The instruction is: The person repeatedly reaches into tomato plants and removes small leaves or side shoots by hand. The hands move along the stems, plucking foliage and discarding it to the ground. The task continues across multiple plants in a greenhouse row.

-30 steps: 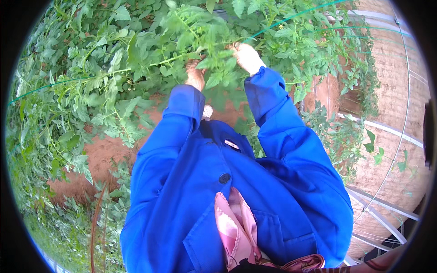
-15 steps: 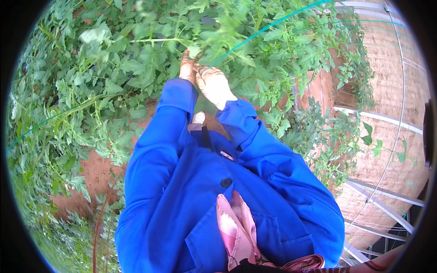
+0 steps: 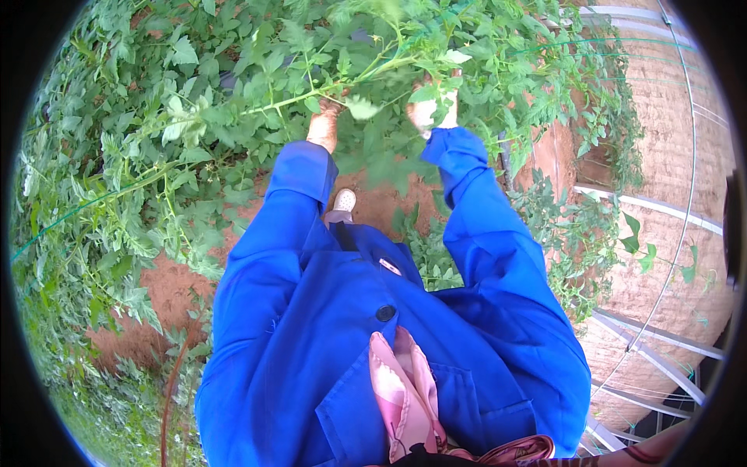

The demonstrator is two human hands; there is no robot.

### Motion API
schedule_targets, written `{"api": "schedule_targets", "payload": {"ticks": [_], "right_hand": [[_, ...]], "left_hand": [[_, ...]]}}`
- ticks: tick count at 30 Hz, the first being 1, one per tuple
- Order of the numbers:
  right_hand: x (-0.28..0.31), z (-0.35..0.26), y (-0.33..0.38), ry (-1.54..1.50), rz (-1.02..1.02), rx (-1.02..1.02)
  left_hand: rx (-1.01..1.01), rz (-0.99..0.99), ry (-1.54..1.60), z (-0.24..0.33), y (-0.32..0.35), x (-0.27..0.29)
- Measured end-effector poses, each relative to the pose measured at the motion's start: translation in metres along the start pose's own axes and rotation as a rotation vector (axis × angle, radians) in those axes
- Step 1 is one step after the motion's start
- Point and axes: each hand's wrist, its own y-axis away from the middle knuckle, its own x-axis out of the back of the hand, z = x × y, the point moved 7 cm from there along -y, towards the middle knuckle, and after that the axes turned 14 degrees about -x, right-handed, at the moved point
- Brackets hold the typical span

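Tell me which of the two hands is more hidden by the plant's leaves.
The left hand: leaves cover its fingers, leaving only the back and wrist showing. The right hand shows paler, with fingers visible among the tomato plant.

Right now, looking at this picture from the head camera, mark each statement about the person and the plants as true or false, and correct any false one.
1. Both hands are raised into the green leafy plants. True.
2. The person wears a red coat. False: the coat is blue, with a dark button.
3. The left hand and the right hand are clasped together. False: they are apart, with leaves and a green stem between them.
4. Bare reddish soil shows below the plants. True.
5. A pink cloth shows at the coat's opening. True.
6. The ground is covered in snow. False: it is soil and greenery.
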Motion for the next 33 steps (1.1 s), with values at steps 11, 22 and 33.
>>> {"api": "schedule_targets", "payload": {"ticks": [11,22,33], "right_hand": [[0.003,0.140,-0.079,3.013,1.221,-0.041],[0.080,0.151,-0.047,2.999,0.832,-0.338],[0.038,0.241,0.071,2.452,1.200,0.460]], "left_hand": [[0.082,0.011,0.225,-0.027,-0.027,0.021],[-0.099,-0.562,-0.111,0.022,-0.023,-0.031],[0.251,-0.460,0.306,0.028,-0.011,0.000]]}}
